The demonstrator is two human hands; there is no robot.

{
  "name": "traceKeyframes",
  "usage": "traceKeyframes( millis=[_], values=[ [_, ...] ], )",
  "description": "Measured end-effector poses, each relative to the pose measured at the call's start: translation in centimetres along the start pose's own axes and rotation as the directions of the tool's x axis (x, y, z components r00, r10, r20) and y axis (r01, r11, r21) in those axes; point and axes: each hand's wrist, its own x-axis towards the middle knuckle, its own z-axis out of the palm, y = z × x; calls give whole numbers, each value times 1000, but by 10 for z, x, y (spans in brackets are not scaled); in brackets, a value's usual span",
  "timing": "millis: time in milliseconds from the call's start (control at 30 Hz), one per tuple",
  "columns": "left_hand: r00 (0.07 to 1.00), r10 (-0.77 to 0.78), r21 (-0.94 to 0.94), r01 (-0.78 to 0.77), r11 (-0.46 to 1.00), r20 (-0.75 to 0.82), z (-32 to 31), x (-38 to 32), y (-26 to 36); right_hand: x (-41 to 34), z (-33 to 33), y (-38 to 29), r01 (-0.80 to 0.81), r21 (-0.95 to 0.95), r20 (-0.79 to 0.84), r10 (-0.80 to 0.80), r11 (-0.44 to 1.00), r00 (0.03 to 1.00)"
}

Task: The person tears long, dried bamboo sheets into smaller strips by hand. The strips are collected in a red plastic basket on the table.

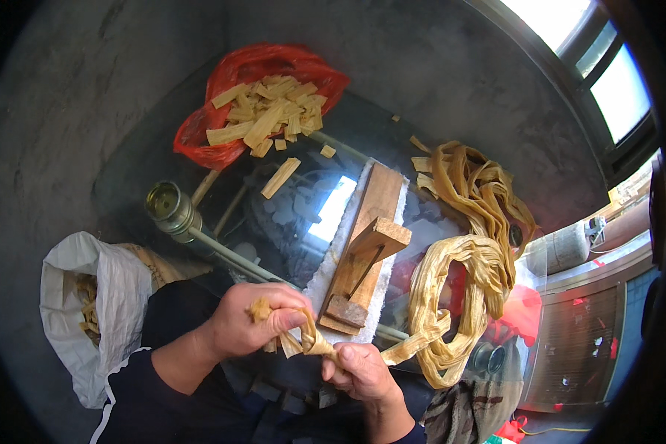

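My left hand (255,319) grips a bunched end of yellowish fibrous strips that look like dried bark; a tuft sticks out past the thumb. A folded, knotted length of strip (313,337) runs between my two hands. My right hand (361,371) pinches the tight part of it. A flat tail of strip (413,345) leads from beyond my right hand towards an oval coil of pale strips (422,288). Just above my hands lies a wooden plank (380,191) with a raised wooden block (383,236) and a thin dark blade-like bar, set on a white towel (333,272).
Cut pieces (277,108) fill a red plastic bag (211,122) on the glass tabletop (277,233). Loose brown strips (466,177) lie on the right. A white woven sack (114,277) with pieces inside stands at left. Patterned cloth (477,408) hangs at lower right.
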Motion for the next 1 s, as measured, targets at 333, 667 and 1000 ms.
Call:
traceKeyframes(
  millis=[333,667,1000],
  values=[
    [962,-244,-340,272,900,123,21,-8,-18,-1,9,-9,27,-87,-258,-48,996,965],
    [989,-103,-113,91,989,-104,29,35,-25,25,-14,-19,218,-814,-407,-797,538,447],
    [968,-86,110,115,987,-238,29,29,-22,34,-18,0,190,-964,-129,-949,188,288]
  ],
)
